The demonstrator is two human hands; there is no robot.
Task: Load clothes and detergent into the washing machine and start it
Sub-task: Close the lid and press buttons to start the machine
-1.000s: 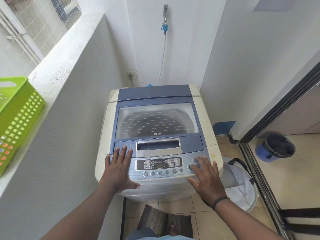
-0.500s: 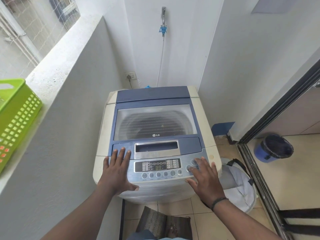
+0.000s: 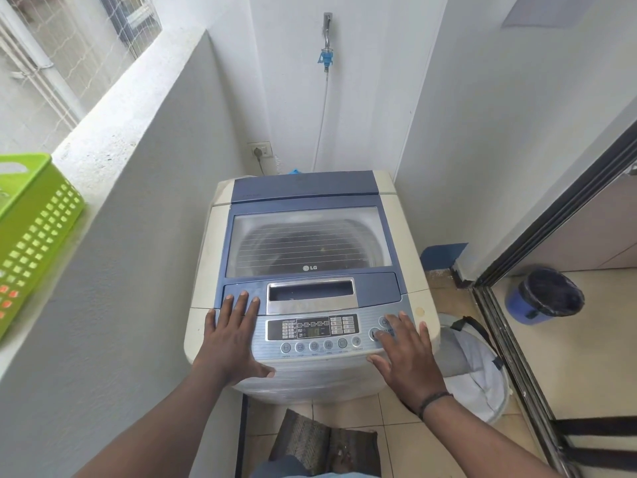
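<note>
Washer (image 3: 310,270) stands in a narrow alcove, its back to the far wall, a low wall on its left. Its lid (image 3: 308,239) is down flat, and through the clear window the drum shows as a dark blur; whether clothes lie inside I cannot tell. The control panel (image 3: 313,331) runs along the near edge, with a lit display in the middle and a row of round buttons below it.

The left hand (image 3: 231,336) lies flat on the panel's left end, fingers (image 3: 243,303) straight and slightly spread, tips reaching onto the blue lid frame, thumb hooked over the front edge. The right hand (image 3: 406,357) rests on the panel's right end, fingers spread, with the forefinger tip on a round button (image 3: 375,334) there; a dark band circles that wrist.

A green basket (image 3: 31,236) sits on the low wall's ledge at the left. On the floor, a white laundry bag (image 3: 479,370) stands just beside the washer's right side, and a blue bin (image 3: 544,296) stands beyond the sliding-door track.
</note>
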